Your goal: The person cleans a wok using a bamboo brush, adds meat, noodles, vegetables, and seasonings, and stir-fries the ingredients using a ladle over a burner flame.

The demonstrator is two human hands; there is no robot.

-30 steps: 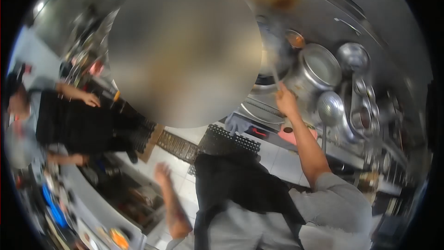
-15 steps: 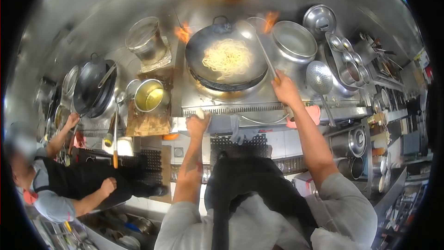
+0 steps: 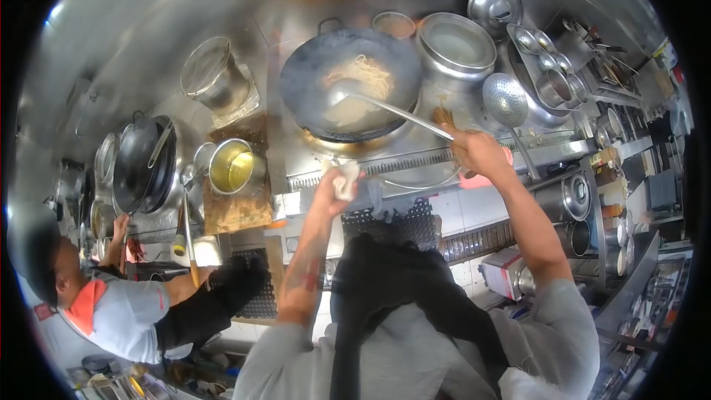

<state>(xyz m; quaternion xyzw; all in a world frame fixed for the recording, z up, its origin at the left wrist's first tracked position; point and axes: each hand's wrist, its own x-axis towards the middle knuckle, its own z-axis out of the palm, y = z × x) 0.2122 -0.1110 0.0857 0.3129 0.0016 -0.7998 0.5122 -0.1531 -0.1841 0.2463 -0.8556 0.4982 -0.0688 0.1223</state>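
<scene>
My right hand (image 3: 480, 154) is closed round the handle of a long steel ladle (image 3: 404, 113). The ladle's bowl is inside a large black wok (image 3: 304, 89), touching pale noodles (image 3: 374, 75) that look blurred through steam. At the wok's near side, my left hand (image 3: 333, 191) grips a bunched white cloth (image 3: 346, 180). Whether the cloth also wraps a wok handle, I cannot tell. The wok looks tilted on its burner.
Left of the wok are a pot of yellow liquid (image 3: 235, 167) and a tall metal pot (image 3: 211, 74). A perforated skimmer (image 3: 506, 100) and a wide pan (image 3: 457, 43) lie to the right. A co-worker (image 3: 118, 304) stands at another wok (image 3: 137, 167) on the left.
The ladle's bowl has swung from the wok's far right rim down into the noodles. My left hand has moved slightly right. The flames beside the wok no longer show, and the co-worker has shifted.
</scene>
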